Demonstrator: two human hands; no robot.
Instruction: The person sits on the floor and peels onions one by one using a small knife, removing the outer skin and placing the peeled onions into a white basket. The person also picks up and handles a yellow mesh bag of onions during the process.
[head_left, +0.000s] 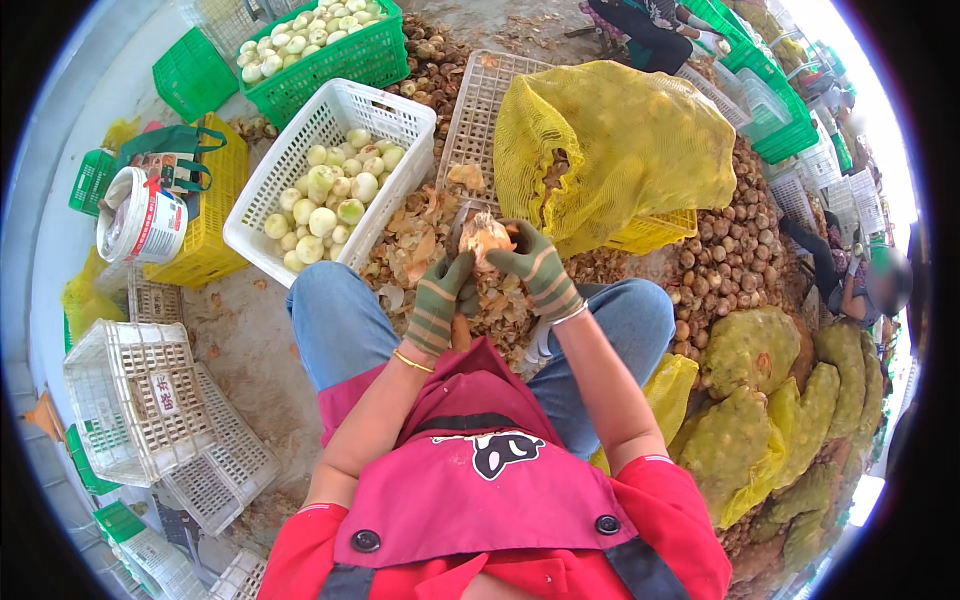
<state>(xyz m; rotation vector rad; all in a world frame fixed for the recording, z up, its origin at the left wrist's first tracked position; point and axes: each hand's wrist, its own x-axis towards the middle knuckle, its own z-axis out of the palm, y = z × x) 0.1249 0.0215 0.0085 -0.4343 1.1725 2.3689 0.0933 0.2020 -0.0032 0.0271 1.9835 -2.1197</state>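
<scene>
Between my knees, an onion (484, 236) with loose, papery brown skin is held in both hands. My left hand (440, 298), in a green striped glove, grips its lower left side. My right hand (540, 272), gloved the same way, closes on its right side with the thumb against it. Some fingertips are hidden behind the onion. Dry onion skins (412, 242) lie heaped just beyond and below my hands. To the left stands a white crate (410, 188) partly filled with peeled, pale onions (322, 195).
A yellow mesh sack (640, 140) of onions lies on a yellow crate (655, 232) at right. Unpeeled onions (728, 262) cover the floor beyond. A green crate (335, 70) of peeled onions stands far left, near a white bucket (140, 215). Other people work at far right.
</scene>
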